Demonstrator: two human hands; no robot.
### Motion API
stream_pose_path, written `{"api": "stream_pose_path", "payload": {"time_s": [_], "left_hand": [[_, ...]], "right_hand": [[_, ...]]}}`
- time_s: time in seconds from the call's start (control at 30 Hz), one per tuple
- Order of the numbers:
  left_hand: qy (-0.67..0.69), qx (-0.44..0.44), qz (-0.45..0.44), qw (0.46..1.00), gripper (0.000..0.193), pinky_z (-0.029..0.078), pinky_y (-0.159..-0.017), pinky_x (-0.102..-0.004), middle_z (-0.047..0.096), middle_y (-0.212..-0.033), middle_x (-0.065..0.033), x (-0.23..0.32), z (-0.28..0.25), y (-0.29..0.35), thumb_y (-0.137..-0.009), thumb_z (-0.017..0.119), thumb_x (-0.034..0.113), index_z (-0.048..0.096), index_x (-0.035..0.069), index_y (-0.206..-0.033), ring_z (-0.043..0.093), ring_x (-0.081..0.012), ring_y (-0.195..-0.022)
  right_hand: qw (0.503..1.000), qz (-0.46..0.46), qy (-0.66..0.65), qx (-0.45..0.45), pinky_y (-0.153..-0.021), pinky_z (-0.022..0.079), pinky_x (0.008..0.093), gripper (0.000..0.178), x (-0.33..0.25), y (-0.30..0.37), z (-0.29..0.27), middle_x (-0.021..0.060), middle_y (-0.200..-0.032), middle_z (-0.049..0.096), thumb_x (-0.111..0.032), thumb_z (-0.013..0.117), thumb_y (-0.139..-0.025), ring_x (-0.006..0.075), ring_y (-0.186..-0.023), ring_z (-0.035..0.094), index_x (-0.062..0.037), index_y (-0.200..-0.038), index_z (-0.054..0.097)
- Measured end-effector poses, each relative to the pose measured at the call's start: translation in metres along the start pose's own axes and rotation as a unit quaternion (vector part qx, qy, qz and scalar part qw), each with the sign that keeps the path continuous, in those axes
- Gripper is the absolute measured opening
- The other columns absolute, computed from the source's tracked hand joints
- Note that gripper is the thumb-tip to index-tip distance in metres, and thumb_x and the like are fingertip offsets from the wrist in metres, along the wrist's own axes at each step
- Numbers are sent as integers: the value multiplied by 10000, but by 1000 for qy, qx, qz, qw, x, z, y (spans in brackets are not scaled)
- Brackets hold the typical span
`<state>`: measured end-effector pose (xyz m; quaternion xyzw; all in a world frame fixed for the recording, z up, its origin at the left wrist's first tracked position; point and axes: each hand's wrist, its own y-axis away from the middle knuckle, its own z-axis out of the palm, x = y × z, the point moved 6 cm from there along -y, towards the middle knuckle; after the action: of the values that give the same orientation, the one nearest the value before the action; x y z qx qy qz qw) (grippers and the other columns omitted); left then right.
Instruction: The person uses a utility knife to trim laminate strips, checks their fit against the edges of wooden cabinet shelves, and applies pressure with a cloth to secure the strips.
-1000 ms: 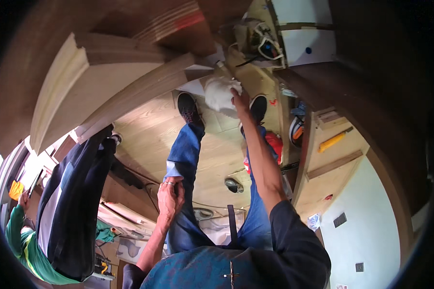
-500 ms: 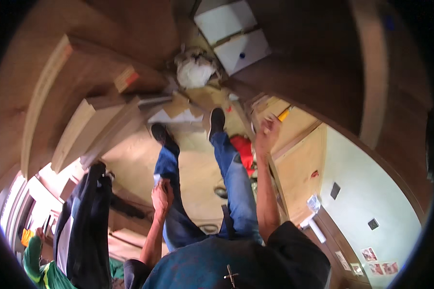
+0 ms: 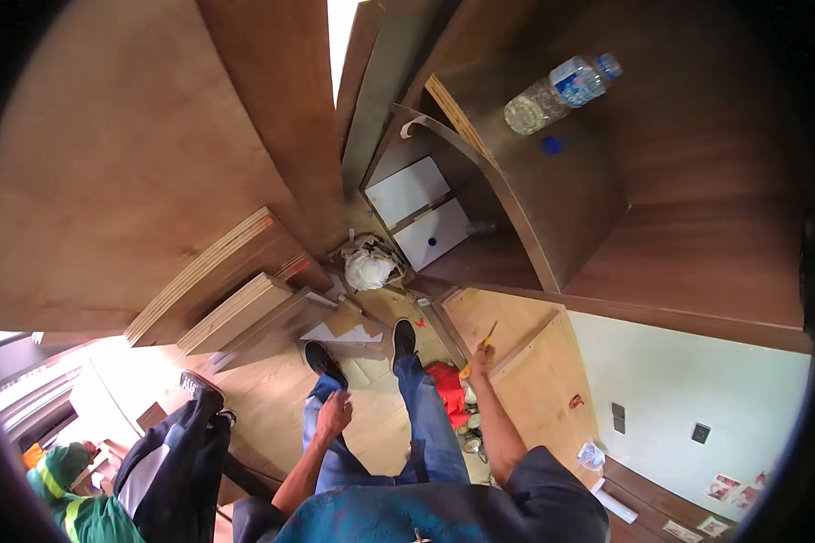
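Note:
My right hand (image 3: 482,362) is closed round a slim tool with a yellow-orange handle (image 3: 465,372). The tool's thin end points up and away from me, beside the bare plywood panel (image 3: 516,321); its exact kind is too small to tell. Over my left thigh, my left hand (image 3: 335,415) is held with the fingers curled in; whether anything is inside them is hidden. Below both hands are my legs in blue jeans (image 3: 430,407) and my dark shoes on the light wood floor. A red cloth (image 3: 448,395) lies between my right leg and right forearm.
A brown cabinet on the right holds a plastic bottle (image 3: 561,95) and blue cap (image 3: 551,145). A white bag (image 3: 369,269) lies in the far corner. Stacked boards (image 3: 235,312) jut out at left. Another person in dark trousers (image 3: 177,452) and a green sleeve is at lower left.
My view has tilted up, bringing the bottle and upper cabinet into sight. My right hand still holds the yellow tool, now turned more upright. My left hand stays near my thigh.

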<state>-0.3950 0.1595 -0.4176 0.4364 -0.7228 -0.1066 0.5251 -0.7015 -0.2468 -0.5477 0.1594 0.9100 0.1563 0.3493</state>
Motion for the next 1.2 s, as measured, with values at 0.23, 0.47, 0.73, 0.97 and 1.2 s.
{"api": "stream_pose_path", "payload": {"time_s": [0.23, 0.47, 0.73, 0.97, 1.2], "left_hand": [[96, 36, 203, 974, 256, 538, -839, -423, 691, -1043, -212, 203, -77, -69, -929, 594, 195, 644, 33, -1121, 686, -361, -959], [189, 96, 312, 926, 196, 522, -798, -340, 685, -929, -128, 381, -198, -71, -968, 580, 138, 624, 5, -1106, 684, -222, -890], [174, 127, 353, 910, 246, 529, -807, -386, 666, -1023, -182, 515, -231, -102, -948, 599, 151, 591, -10, -1134, 698, -323, -913], [129, 209, 448, 860, 838, 416, -1073, -436, 515, -1309, -256, 633, -247, -191, -758, 825, 230, 355, -22, -1403, 512, -393, -1259], [89, 172, 414, 889, 899, 440, -1035, -422, 539, -1321, -253, 669, -233, -216, -707, 873, 313, 375, -26, -1375, 540, -358, -1253]], "right_hand": [[880, 164, -326, -303, -632, 550, 318, 235, -196, 263, -59, 53, -851, 625, -306, 576, -999, 175, -712, 624, -78, -1053, 596], [869, -10, -326, -371, -627, 539, 286, 257, -401, 325, -118, 51, -876, 640, -312, 541, -1032, 136, -707, 631, -83, -1148, 564], [923, -260, -208, -193, -629, 511, 305, 365, -528, 207, -153, 67, -848, 626, -307, 499, -1046, 157, -716, 628, -35, -1287, 525], [927, -367, 42, 62, -986, 416, 498, 519, -584, 109, -150, 222, -1262, 519, -143, 572, -946, 409, -1183, 516, -28, -1438, 454], [927, -338, 124, 103, -1015, 363, 535, 599, -611, 103, -145, 119, -1340, 526, -177, 700, -854, 325, -1272, 473, -168, -1423, 511]]}}
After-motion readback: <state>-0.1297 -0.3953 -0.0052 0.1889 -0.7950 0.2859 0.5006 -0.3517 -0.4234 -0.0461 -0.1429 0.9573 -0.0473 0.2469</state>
